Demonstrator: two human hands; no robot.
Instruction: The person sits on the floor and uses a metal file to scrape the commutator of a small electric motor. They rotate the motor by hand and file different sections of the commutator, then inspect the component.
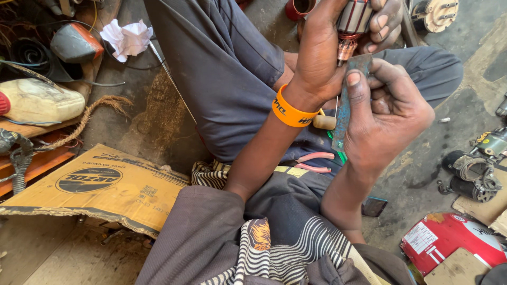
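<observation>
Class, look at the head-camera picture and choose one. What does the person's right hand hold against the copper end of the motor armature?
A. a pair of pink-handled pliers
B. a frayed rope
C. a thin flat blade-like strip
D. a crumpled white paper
C: the right hand pinches a thin flat strip whose top meets the copper end of the armature, which the left hand grips; the pink-handled pliers lie on the lap.

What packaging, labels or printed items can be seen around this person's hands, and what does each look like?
Flattened cardboard box: lower left on the floor, tan, black oval logo.
Red container: lower right, rounded, with a white rectangular label.
Orange wristband: on the left wrist, black print.
</observation>
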